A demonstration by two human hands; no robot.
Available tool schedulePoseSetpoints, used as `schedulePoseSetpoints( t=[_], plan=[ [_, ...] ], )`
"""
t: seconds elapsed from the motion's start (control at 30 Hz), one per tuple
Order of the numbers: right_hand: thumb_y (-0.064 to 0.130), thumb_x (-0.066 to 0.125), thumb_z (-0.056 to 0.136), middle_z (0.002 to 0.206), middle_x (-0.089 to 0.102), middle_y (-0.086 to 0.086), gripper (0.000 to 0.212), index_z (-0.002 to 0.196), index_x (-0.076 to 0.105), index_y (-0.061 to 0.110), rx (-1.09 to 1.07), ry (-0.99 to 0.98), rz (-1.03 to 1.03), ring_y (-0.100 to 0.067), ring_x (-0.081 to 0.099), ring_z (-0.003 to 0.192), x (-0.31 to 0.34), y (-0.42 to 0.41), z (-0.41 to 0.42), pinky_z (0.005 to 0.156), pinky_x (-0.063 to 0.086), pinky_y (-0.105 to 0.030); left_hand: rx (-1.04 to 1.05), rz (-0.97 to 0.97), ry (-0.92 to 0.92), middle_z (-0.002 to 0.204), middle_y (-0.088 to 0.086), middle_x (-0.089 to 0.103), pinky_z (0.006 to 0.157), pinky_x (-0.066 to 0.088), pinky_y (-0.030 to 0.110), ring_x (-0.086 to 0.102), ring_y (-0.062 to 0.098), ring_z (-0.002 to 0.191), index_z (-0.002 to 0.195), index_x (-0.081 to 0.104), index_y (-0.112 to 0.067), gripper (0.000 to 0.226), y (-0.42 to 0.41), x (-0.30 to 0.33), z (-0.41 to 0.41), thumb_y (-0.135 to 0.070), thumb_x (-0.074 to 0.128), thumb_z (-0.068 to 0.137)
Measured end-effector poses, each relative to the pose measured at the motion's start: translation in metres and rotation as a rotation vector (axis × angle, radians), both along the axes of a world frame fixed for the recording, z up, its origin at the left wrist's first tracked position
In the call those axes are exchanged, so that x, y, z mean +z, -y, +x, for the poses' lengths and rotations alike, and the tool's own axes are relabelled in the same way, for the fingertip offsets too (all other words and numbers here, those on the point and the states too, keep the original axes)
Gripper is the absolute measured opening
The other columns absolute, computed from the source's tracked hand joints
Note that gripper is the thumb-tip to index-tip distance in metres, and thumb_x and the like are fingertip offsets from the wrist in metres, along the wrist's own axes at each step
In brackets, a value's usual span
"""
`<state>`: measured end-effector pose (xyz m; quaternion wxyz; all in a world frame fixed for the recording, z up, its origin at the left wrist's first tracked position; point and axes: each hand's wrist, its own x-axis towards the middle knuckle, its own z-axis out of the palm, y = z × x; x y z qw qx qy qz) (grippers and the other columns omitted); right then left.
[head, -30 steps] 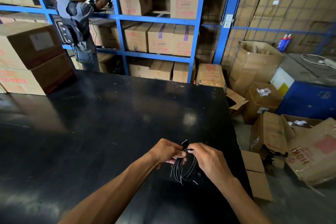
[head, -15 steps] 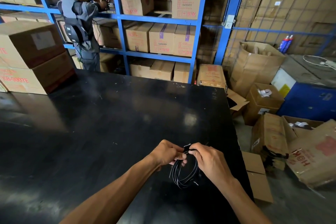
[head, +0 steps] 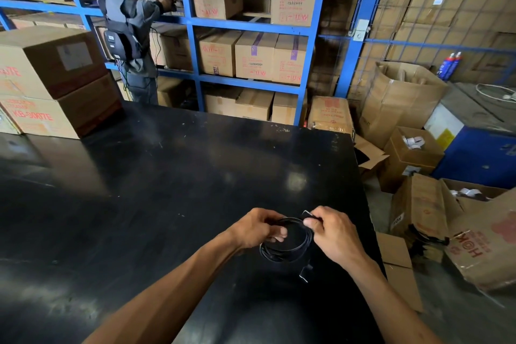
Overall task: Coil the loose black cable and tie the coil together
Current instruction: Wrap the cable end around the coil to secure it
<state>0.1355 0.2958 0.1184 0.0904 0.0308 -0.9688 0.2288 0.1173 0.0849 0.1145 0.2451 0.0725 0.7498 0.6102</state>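
Note:
The black cable (head: pixel 290 249) is wound into a small round coil held just above the black table (head: pixel 167 190), near its right edge. My left hand (head: pixel 255 229) grips the coil's left side with fingers curled through the loop. My right hand (head: pixel 333 234) pinches the coil's upper right, where a short black end (head: pixel 307 214) sticks up past the thumb. Another short end (head: pixel 305 274) hangs below the coil. Whether a tie is around the coil is hidden by the fingers.
Stacked cardboard boxes (head: pixel 53 81) stand on the table's far left. A person (head: pixel 131 36) works at the blue shelving (head: pixel 251 25) behind the table. Open cartons (head: pixel 435 209) litter the floor right of the table edge.
The coil has turned from hanging edge-on to a flatter, rounder loop. My hands have drawn slightly apart, the right one shifting rightward along the coil's top.

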Motion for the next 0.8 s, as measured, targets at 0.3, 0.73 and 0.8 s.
schedulePoseSetpoints(
  t=[0.3, 0.73, 0.8],
  plan=[
    [0.028, 0.063, 0.098, 0.147, 0.049, 0.005, 0.044, 0.140, 0.054, 0.021, 0.339, -0.303, -0.053, -0.010, 0.048, 0.134, 0.000, 0.007, 0.024, 0.107, 0.042, -0.028, 0.161, 0.159, 0.119, 0.077, 0.007, 0.057, 0.061, 0.041, 0.023, 0.045, 0.009, 0.056, 0.119, 0.067, 0.006, 0.030, -0.003, 0.004, -0.002, 0.004, 0.045, 0.098],
    [0.018, 0.060, 0.100, 0.103, 0.071, -0.007, 0.019, 0.112, 0.073, 0.012, -0.089, -0.016, -0.166, -0.028, 0.068, 0.096, -0.021, 0.006, 0.020, 0.077, 0.051, -0.035, 0.099, -0.154, -0.422, 0.089, 0.000, 0.068, 0.078, 0.052, 0.020, 0.065, 0.003, 0.077, 0.123, 0.071, -0.013, 0.031, -0.008, 0.003, 0.011, -0.010, 0.068, 0.093],
    [0.023, 0.059, 0.101, 0.106, 0.071, -0.003, 0.022, 0.117, 0.072, 0.015, -0.020, 0.066, -0.222, -0.021, 0.067, 0.101, -0.020, -0.001, 0.018, 0.086, 0.052, -0.032, 0.118, -0.133, -0.398, 0.081, -0.004, 0.064, 0.070, 0.047, 0.010, 0.061, -0.005, 0.066, 0.121, 0.072, -0.007, 0.029, -0.008, 0.001, 0.011, -0.004, 0.066, 0.093]
  ],
)
